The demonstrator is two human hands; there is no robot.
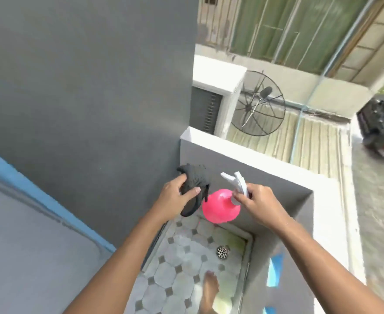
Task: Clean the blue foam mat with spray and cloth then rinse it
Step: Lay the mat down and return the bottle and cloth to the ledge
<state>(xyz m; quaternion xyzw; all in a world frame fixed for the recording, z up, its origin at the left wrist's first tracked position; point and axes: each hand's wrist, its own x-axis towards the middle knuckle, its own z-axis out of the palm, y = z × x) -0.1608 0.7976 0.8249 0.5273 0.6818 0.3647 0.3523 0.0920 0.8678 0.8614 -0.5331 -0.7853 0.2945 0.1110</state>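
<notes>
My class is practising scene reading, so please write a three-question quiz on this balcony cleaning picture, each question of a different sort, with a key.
1. True or false: the left hand holds a dark grey cloth.
2. Multiple choice: what does the right hand grip on the pink spray bottle? A) its base B) its white trigger head C) nothing
3. Fill the gap: the round metal drain is set in the tiled ____.

Key: 1 true; 2 B; 3 floor.
</notes>
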